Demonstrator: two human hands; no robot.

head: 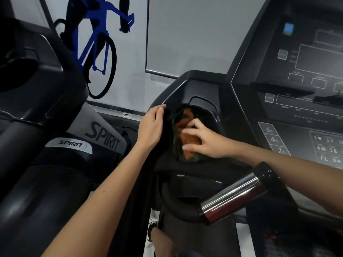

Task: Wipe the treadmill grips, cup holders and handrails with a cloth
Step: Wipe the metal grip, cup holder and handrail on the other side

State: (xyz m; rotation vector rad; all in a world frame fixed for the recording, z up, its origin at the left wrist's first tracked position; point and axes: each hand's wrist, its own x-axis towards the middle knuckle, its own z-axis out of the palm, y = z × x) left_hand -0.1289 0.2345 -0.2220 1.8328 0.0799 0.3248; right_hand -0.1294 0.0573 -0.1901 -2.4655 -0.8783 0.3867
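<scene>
Head view: two bare arms reach forward to the left corner of a treadmill console
Right grip [206,141]: fingers spread apart and fairly straight, laid flat on the cloth and pressing it down; nothing is clamped inside them
Cloth [191,139]: orange and dark green, crumpled, directly under the right grip's fingers and thumb; an orange fold bulges between forefinger and thumb, and the green part trails out to the left of the fingertips
Cup holder [207,110]: dark round well just beyond the right grip's fingertips; the cloth fills its near half and spills over its near lip, so its floor is hidden
Left grip [150,127]: just left of the right grip, apart from the cloth, fingers bent over the console rim [172,93] and holding it; the thumb is out of sight
Handrail [232,197]: chrome bar with black ends, below the right grip and under its forearm, not touched by either grip
Keypad panel [297,89]: to the right of the right grip, its buttons blurred
Neighbouring machine [68,145]: left of the left grip, marked SPIRIT
Wall graphic [96,43]: blue bicycle, far beyond the left grip
Shoe [152,225]: on the floor, low between the two forearms
</scene>
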